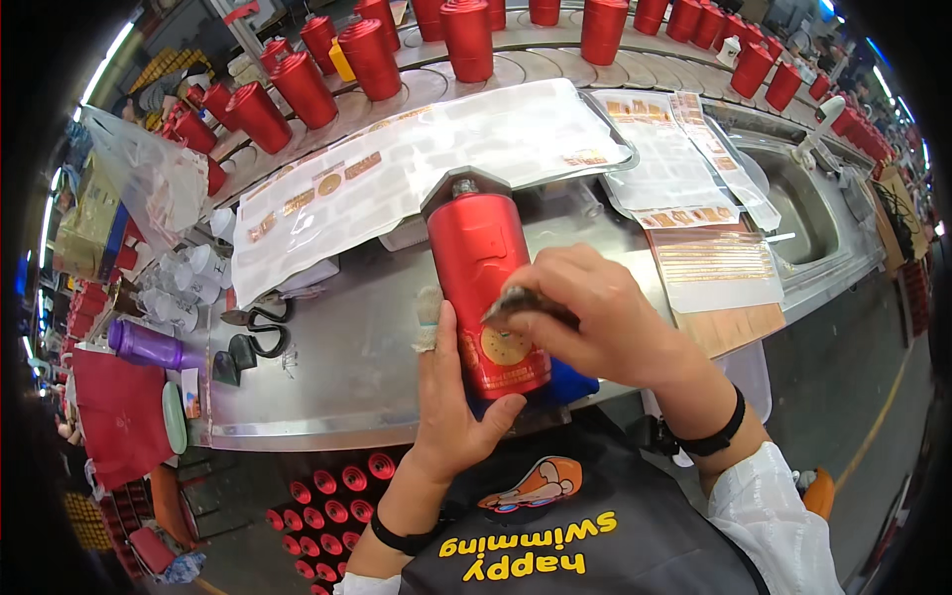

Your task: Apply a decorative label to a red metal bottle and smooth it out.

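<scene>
One purple bottle [147, 345] lies at the far left of the counter [347, 367], a pair of black-handled scissors [260, 327] between it and the single red cylinder [487, 288] held at the counter's near edge. Two hands work on that cylinder: the left hand [453, 397] cups it from below, bandaged thumb up its left side, fingers curled round the bottom; the right hand [585, 312] is closed on a small dark tool [521, 302] pressed against its front. The cylinder is glossy red metal with a silvery threaded neck on top and a round gold label low down — the right hand covers part of that label. Behind it lie several clear sheets [426, 149] of gold stickers. Roughly two dozen red cylinders [466, 38] stand in a curved row beyond; those at the far right blur together — an exact count is not possible.
</scene>
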Motion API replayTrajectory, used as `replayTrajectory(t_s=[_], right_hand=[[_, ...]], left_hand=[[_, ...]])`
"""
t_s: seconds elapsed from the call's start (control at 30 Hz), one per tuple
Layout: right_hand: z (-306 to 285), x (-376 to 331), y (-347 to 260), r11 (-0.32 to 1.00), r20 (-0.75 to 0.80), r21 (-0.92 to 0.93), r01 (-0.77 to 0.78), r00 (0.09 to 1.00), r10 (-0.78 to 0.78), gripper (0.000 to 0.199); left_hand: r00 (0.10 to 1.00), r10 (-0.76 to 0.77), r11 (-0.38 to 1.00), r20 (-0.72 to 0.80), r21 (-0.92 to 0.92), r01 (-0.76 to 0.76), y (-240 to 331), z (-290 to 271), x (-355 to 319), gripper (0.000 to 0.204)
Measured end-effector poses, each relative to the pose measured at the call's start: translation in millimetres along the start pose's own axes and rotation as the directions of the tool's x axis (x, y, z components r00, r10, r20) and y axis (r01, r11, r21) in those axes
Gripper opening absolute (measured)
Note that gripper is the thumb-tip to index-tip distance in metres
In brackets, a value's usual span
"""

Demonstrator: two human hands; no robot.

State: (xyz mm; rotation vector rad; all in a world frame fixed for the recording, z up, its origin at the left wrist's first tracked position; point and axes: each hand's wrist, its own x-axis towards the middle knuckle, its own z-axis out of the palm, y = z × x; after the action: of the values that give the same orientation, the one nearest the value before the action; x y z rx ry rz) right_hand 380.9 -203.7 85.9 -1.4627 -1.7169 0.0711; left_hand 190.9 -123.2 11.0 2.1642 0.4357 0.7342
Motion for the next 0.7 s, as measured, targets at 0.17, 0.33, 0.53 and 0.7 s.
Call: replayTrajectory(t_s=[0.17, 0.33, 0.53, 0.7], right_hand=[[7, -4, 6, 0.998, -0.107, -0.047, -0.051, 0.993, 0.046, 0.018], [7, -27, -12, 0.954, 0.010, -0.227, 0.194, 0.980, -0.197, 0.020], [9, -45, 1, 0.998, -0.133, -0.015, 0.068, 0.989, -0.069, 0.031], [16, -59, -7, 0.960, -0.138, -0.205, 0.193, 0.965, -0.224, 0.027]], left_hand=[[0.998, 0.064, 0.997, -0.029, 0.052, -0.062, -5, 2, 1, 0.099], [0.998, 0.054, 0.997, -0.017, 0.055, -0.053, 0, -1, 2, 0.098], [0.998, 0.053, 0.995, -0.040, 0.083, -0.049, -1, 4, 3, 0.098], [0.999, 0.028, 0.993, -0.023, 0.117, -0.025, -2, 3, 1, 0.105]])
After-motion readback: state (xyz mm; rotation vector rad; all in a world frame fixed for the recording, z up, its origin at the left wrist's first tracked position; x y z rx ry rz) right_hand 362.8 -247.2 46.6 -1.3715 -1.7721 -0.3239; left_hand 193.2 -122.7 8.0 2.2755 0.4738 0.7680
